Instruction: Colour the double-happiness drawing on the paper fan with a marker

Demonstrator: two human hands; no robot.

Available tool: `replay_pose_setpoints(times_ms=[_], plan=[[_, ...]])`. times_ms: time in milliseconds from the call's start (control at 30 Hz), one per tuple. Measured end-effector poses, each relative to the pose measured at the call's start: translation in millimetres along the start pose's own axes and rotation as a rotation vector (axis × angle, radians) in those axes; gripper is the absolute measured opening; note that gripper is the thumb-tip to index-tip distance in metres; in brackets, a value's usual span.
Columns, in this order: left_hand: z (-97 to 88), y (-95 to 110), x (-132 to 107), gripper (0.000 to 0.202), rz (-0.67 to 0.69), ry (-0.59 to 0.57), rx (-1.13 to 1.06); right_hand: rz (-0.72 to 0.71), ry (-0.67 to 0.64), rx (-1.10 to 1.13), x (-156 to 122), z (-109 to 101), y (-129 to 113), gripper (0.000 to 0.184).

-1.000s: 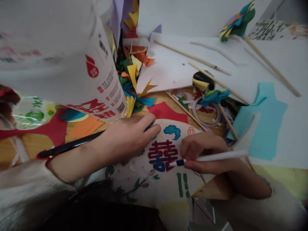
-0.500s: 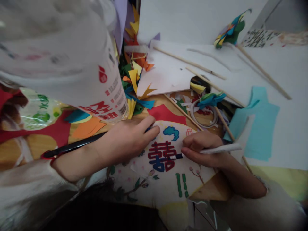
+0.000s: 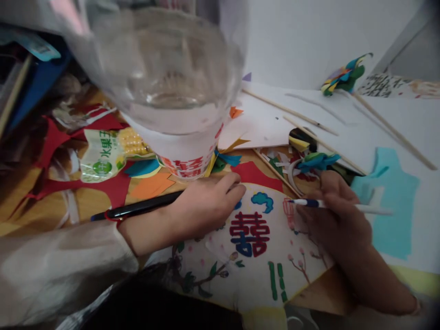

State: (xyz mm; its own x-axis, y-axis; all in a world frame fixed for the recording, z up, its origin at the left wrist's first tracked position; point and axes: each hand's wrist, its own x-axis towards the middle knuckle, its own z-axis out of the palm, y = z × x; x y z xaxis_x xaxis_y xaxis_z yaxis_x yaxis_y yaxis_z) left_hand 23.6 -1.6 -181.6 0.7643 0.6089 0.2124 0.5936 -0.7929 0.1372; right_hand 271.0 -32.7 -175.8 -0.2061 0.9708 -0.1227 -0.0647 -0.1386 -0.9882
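— Wooden tabletop (image 3: 87, 208) on my monitor, heaped with craft paper. Where's the fan sitting?

— Flat on the wood, right under the wearer's hands. I've got a painted paper fan (image 3: 215, 243) with a red and blue double-happiness character (image 3: 250, 233), a blue cloud (image 3: 261, 202) and blossom branches on it.

— Hands?

— Left hand (image 3: 206, 201) is open and relaxed, palm down on the fan's upper part, grasping nothing. Right hand (image 3: 335, 215) is closed around a white marker pen (image 3: 338, 205) with a blue band. Its tip sits just above a small red drawing (image 3: 289, 211), though I can't tell from here whether it touches the paper.

— What's around them?

— A black rod (image 3: 137, 206) lies beside the left forearm. Left of that are an orange paper piece (image 3: 151, 185), a red paper cut-out (image 3: 82, 188) and a corn-printed packet (image 3: 110, 153). A clear plastic cup (image 3: 168, 68) blurs the view close to the lens. Past the right hand I see a blue-green paper pinwheel (image 3: 318, 161), a cyan paper cut-out (image 3: 388, 206) and wooden sticks (image 3: 292, 110) on a white sheet (image 3: 254, 123).
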Motion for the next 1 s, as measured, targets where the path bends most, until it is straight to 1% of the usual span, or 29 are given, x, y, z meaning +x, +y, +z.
replay_pose_setpoints(times_ms=[67,100,133,167,200,233,300,400,467,533,600,667,767,867,933,1000], plan=[[3.4,-0.6,0.2,0.031,0.023,0.013,-0.011,-0.078,-0.066,0.066,-3.7,1.8,3.5,0.021],[4.9,-1.1,0.1,0.032,0.032,0.019,-0.018,-0.105,-0.140,0.078,-5.7,2.1,5.5,0.016],[6.1,-1.6,-0.2,0.032,0.040,0.025,-0.023,-0.100,-0.228,0.070,-7.5,2.2,7.2,0.013],[6.9,-2.1,-0.6,0.032,0.048,0.030,-0.028,-0.069,-0.298,0.053,-9.1,2.1,8.5,0.013],[7.4,-2.6,-1.2,0.032,0.055,0.036,-0.031,-0.022,-0.340,0.032,-10.3,2.0,9.2,0.014],[7.4,-3.1,-1.7,0.032,0.065,0.044,-0.033,0.018,-0.352,0.019,-11.1,2.0,9.5,0.013],[6.5,-4.4,-2.6,0.031,0.089,0.058,-0.041,0.025,-0.324,0.016,-11.3,1.8,10.0,0.007],[4.6,-6.4,-3.1,0.030,0.127,0.083,-0.067,-0.056,-0.219,-0.004,-9.7,-0.3,13.1,0.018],[4.1,-7.5,-2.9,0.030,0.159,0.098,-0.086,-0.069,-0.142,-0.061,-8.7,-2.8,16.2,0.022],[4.1,-8.0,-2.4,0.031,0.178,0.107,-0.090,-0.088,-0.123,-0.127,-8.2,-4.4,17.8,0.023],[4.2,-7.9,-1.9,0.032,0.177,0.107,-0.082,-0.119,-0.174,-0.200,-8.0,-3.6,16.7,0.023],[3.9,-7.2,-1.3,0.032,0.165,0.105,-0.070,-0.166,-0.260,-0.260,-7.5,-0.5,13.2,0.022],[2.7,-6.0,-0.6,0.034,0.156,0.093,-0.053,-0.207,-0.406,-0.285,-6.3,4.9,6.3,0.017],[1.2,-5.5,-0.4,0.037,0.159,0.059,-0.013,-0.206,-0.524,-0.390,-4.3,7.9,0.3,0.011],[0.5,-5.8,-0.5,0.038,0.160,0.037,0.014,-0.182,-0.567,-0.488,-2.6,9.0,-2.6,0.011],[0.1,-6.3,-0.6,0.039,0.160,0.016,0.028,-0.175,-0.581,-0.538,-1.1,9.7,-4.3,0.013]])
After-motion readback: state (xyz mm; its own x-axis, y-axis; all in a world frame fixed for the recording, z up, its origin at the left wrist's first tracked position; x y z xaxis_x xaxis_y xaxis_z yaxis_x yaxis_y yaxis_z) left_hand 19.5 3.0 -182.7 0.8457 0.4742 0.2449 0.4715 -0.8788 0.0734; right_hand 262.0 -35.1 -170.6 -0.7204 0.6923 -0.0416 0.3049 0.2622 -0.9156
